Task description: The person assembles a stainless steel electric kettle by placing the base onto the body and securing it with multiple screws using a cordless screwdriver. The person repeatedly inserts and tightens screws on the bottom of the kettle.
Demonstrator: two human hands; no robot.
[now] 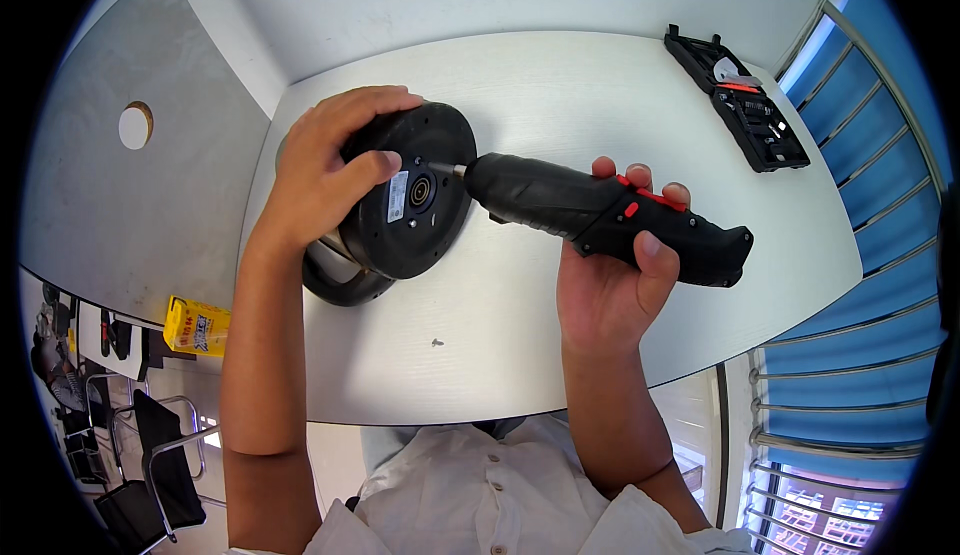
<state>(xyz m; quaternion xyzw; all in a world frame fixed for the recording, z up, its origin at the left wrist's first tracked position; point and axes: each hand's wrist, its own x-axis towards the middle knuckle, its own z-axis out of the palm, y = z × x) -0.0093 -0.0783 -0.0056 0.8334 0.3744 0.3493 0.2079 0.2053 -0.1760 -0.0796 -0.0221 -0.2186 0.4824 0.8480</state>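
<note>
An electric kettle (440,230) lies on its side on the white table, its round black underside turned to the right. That underside has a ringed socket at its centre, a white label and several screw holes. My left hand (335,160) is closed over the kettle, the thumb pressed on the underside beside the label. In my right hand (625,285) is a black cordless screwdriver (540,195) with red buttons, held level. Its bit points left and meets the underside near a screw above the socket; whether it sits in the screw I cannot tell.
Small dark screws (437,343) lie on the table (500,375) near its front edge. An opened black tool case (745,105) with bits is at the far right. To the left stand a grey panel (90,175), a yellow carton (196,326) and black chairs (165,445). Metal railings (850,405) run along the right.
</note>
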